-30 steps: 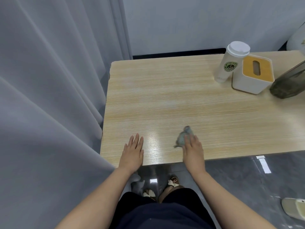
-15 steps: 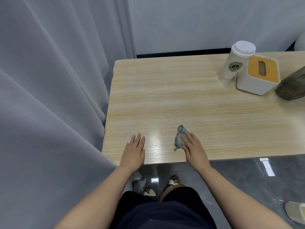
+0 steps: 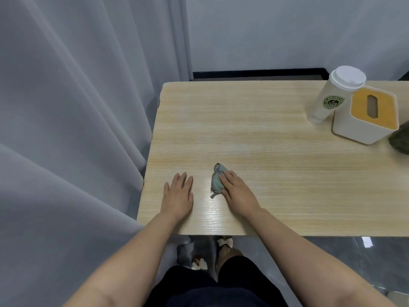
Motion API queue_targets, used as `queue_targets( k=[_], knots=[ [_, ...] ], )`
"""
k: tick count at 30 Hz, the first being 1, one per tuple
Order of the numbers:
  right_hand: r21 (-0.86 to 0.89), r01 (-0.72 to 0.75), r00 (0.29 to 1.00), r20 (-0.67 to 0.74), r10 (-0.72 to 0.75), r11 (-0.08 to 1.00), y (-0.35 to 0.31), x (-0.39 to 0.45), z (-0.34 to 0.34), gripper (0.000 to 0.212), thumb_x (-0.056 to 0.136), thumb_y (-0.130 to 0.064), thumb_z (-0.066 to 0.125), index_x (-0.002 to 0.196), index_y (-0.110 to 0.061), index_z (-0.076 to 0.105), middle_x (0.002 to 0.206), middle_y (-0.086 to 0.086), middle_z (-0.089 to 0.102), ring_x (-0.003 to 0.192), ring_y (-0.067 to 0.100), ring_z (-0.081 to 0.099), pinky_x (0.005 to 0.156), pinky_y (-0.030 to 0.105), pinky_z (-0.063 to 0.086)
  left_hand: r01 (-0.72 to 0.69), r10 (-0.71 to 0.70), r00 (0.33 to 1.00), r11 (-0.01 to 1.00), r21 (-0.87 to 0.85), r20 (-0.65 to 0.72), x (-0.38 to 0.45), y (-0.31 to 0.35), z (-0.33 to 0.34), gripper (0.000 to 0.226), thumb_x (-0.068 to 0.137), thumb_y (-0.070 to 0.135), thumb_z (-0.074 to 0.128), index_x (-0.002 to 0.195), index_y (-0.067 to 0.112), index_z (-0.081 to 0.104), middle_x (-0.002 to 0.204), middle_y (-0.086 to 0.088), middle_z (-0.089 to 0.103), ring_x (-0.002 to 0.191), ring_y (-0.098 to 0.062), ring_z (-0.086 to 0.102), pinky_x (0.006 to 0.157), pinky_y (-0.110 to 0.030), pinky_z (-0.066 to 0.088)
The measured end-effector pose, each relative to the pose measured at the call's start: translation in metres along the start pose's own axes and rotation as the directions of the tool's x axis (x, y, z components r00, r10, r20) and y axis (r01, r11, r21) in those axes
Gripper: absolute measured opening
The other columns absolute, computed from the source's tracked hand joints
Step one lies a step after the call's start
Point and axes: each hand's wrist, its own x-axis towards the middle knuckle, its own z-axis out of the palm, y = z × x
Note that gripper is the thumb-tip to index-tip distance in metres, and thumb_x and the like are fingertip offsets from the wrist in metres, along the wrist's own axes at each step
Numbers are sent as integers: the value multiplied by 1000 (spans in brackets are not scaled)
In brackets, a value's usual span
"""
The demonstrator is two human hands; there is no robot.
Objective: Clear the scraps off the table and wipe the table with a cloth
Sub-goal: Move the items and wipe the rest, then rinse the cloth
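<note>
- Pale wood-grain table [image 3: 276, 151] fills the middle and right of the frame, with grey curtain [image 3: 73, 129] hanging at left.
- Left hand [image 3: 178, 196] lies flat on the tabletop near the lower edge, fingers spread, holding nothing.
- Right hand [image 3: 238, 191] presses flat on a small crumpled grey-green cloth [image 3: 217, 181], just right of the left hand.
- White lidded paper cup [image 3: 332, 96] and white tissue box with orange top [image 3: 365, 115] stand touching at upper right.
</note>
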Motion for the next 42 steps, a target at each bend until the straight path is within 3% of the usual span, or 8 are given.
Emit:
queue_targets(
  k=[8,15,24,30,34,37,39,42],
  knots=[
    [-97,48,997,69,-42,994,3,83,-22,53,103,-32,25,150,-13,11,159,4,2,146,22,0,117,31,1,151,-148,987,988,-45,60,61,-14,-32,53,100,26,29,150,22,11,159,3,0,146,-18,-4,117,-46,6],
    [-136,19,996,93,-7,991,9,170,-44,54,103,-33,24,150,-12,7,159,5,-1,146,22,-1,117,34,3,199,-196,980,977,-72,36,123,-20,-59,54,100,25,30,151,21,10,159,2,0,146,-19,-3,116,-46,6],
    [-137,-38,998,47,45,990,10,261,-59,54,102,-31,26,150,-12,10,159,7,2,146,24,1,116,37,3,277,-277,961,960,35,-25,197,-55,-77,59,99,34,25,151,23,0,159,1,-8,146,-19,-6,116,-42,8],
    [-167,-195,981,-17,195,966,20,320,-71,59,102,-40,21,150,-10,2,158,7,-6,146,24,-6,117,40,-4,230,-229,971,973,8,-70,212,-75,-66,59,99,44,18,150,25,-5,158,3,-14,145,-15,-14,117,-37,-4],
    [-131,-423,905,-113,410,897,29,343,-76,63,101,-43,19,149,-7,2,158,8,-8,146,25,-6,118,42,-3,222,-219,966,975,2,-140,211,-79,-55,67,88,52,1,150,26,-3,158,6,-12,144,-12,-14,115,-34,-7],
    [-87,-493,862,-187,472,866,15,357,-68,57,102,-36,19,150,-7,6,158,9,-3,146,25,-2,118,41,-2,208,-207,965,978,-6,-164,212,-80,-52,68,87,52,0,150,26,-3,157,6,-12,143,-10,-18,114,-33,-10],
    [-80,-427,892,-201,405,901,-1,367,-63,55,102,-36,18,150,-12,9,158,10,1,146,25,2,117,41,-1,208,-208,962,978,-19,-178,212,-80,-51,67,88,51,3,150,25,-1,157,6,-11,141,-8,-19,114,-32,-11],
    [-115,-138,987,-102,127,984,-27,384,-58,52,102,-39,16,150,-21,12,159,5,4,146,23,4,117,39,-2,195,-194,960,981,-15,-201,213,-81,-49,65,91,49,6,150,23,2,158,4,-7,143,-11,-14,115,-32,-11]
  ],
)
